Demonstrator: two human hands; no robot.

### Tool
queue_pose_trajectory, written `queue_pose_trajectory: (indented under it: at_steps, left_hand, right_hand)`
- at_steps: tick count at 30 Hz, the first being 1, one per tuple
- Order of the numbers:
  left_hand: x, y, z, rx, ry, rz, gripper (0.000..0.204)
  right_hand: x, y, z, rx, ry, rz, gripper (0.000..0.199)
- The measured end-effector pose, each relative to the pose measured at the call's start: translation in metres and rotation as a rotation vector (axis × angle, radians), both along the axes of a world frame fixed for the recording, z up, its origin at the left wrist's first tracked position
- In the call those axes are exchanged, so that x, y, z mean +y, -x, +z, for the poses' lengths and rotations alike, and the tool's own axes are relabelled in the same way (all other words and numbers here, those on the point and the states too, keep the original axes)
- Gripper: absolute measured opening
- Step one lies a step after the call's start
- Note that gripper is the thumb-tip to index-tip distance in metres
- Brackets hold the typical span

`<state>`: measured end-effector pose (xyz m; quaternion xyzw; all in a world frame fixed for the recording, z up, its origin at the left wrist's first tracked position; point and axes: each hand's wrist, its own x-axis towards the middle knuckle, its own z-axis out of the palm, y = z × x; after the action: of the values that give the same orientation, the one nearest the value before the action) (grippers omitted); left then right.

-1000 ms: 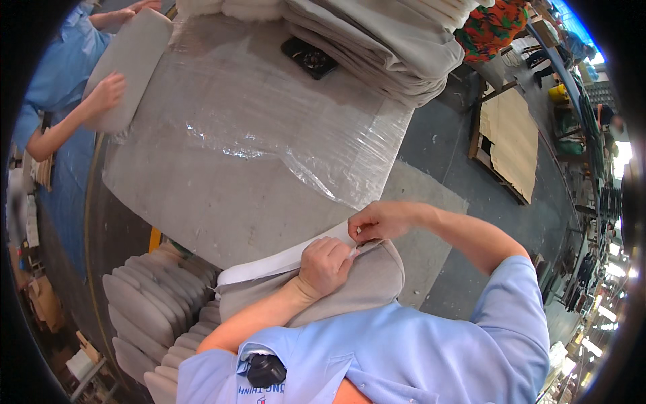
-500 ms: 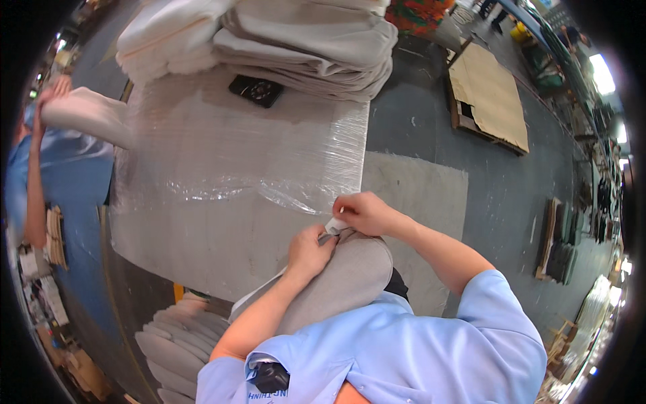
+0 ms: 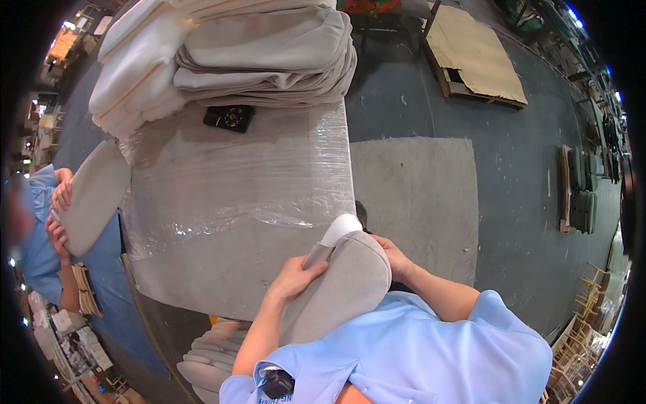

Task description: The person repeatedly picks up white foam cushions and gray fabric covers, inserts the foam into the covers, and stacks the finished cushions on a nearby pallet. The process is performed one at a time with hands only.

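Against my body, by the near right corner of the table, I hold a grey fabric cushion cover (image 3: 350, 289) with a rounded end. White padding (image 3: 340, 230) sticks out of an opening at its far end. My left hand (image 3: 295, 277) is closed on the cover's left edge, thumb on top. My right hand (image 3: 392, 260) grips the right edge near the rounded end; some of its fingers are hidden behind the cover.
Plastic film covers part of the table (image 3: 202, 262). Folded grey covers (image 3: 269, 44), white padding (image 3: 138, 74) and a black device (image 3: 229, 118) lie at its far end. Stuffed cushions (image 3: 205, 360) are stacked lower left. At left, a co-worker holds a grey cushion (image 3: 101, 195).
My hands have moved apart from the opening to the cover's two sides. More white padding shows at the far end. The co-worker's cushion has been turned more upright.
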<state>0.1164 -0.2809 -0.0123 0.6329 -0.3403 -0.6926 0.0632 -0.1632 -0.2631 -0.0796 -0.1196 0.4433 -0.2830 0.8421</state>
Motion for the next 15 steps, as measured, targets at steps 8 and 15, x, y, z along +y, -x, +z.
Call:
queue_pose_trajectory:
  at_steps: [8,15]
  left_hand:
    - [0.018,0.009,0.005,0.041,0.271,-0.111,0.030]
    - [0.019,0.029,-0.009,-0.197,0.626,-0.302,0.033]
  right_hand:
    - [0.037,-0.026,-0.011,-0.048,-0.123,-0.367,0.029]
    - [0.033,-0.019,0.007,-0.149,-0.127,-0.332,0.058]
